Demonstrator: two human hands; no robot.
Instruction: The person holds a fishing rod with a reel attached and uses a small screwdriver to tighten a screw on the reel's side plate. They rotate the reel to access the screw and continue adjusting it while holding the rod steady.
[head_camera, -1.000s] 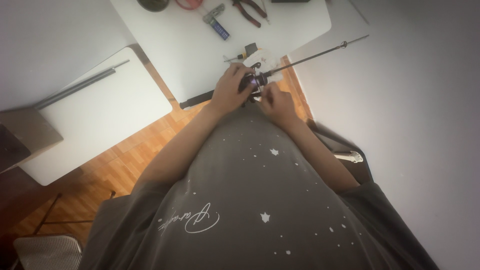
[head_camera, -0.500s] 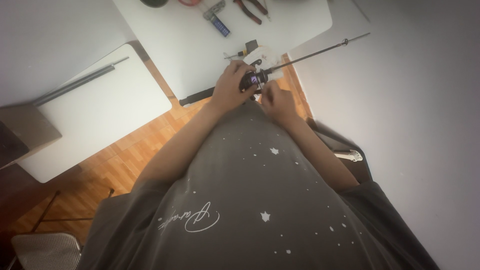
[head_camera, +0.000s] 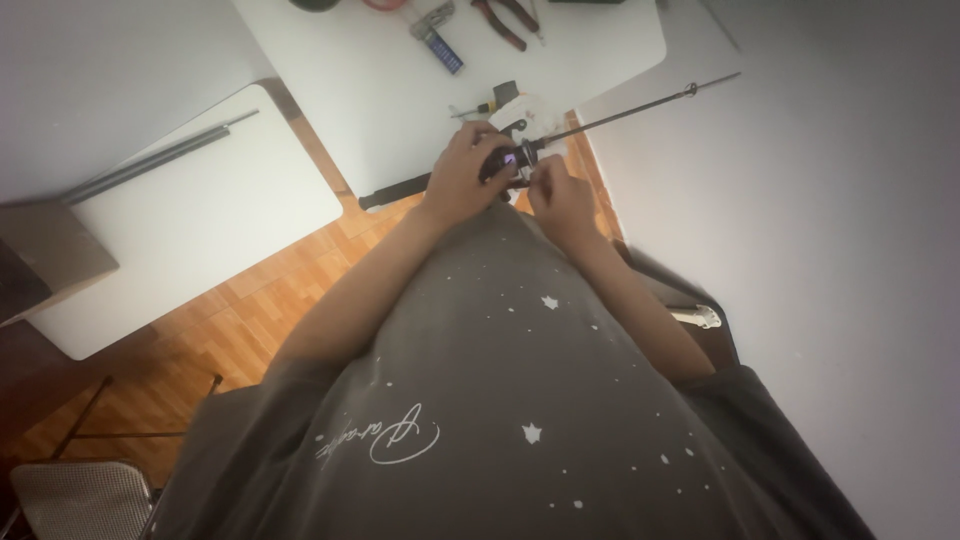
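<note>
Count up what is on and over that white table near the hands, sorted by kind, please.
Fishing rods, held in the left hand and right hand: 1
Reels on that rod: 1
Pliers with red handles: 1
Small blue tools: 1
Screwdrivers: 1
Total: 5

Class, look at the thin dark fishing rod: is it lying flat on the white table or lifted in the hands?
Lifted. The left hand grips the thin dark fishing rod at its reel; the right hand touches the reel. Its tip juts past the white table.

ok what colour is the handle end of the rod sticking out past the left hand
Black. The rod handle pokes out beside the left hand, clearest in the head view.
</note>
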